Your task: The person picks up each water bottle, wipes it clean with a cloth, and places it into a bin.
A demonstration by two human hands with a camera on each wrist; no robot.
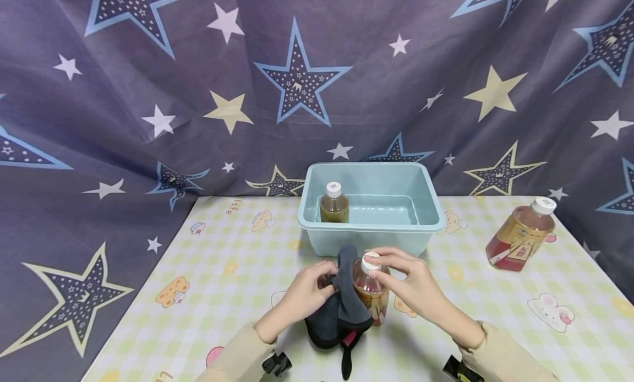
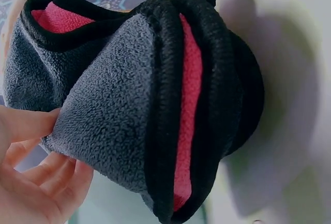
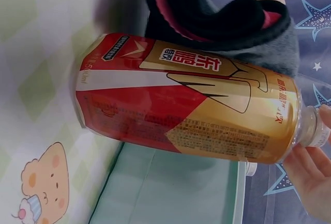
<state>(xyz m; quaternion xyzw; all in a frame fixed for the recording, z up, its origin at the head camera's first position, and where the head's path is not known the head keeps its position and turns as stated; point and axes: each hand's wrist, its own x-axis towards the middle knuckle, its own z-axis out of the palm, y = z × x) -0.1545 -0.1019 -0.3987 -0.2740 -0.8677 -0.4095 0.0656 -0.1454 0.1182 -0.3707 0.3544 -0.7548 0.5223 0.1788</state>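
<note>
A grey cloth (image 1: pixel 354 299) with black edging and a pink reverse drapes between the hands at the table's front. My left hand (image 1: pixel 308 294) pinches its folded upper part; in the left wrist view the fingers hold the fuzzy grey side. Right beside the cloth stands a drink bottle (image 1: pixel 375 302) with a gold and red label. Its white cap (image 1: pixel 370 262) is gripped by the fingertips of my right hand (image 1: pixel 408 280). In the right wrist view, the bottle (image 3: pixel 186 100) looks slightly tilted and the cloth lies against its side.
Behind the hands sits a light blue bin (image 1: pixel 366 234) with one capped bottle (image 1: pixel 334 206) inside at the left. Another bottle (image 1: pixel 521 236) stands toward the table's right edge. A checked tablecloth (image 1: pixel 223 294) covers the table, and a star-patterned curtain (image 1: pixel 198 85) hangs behind.
</note>
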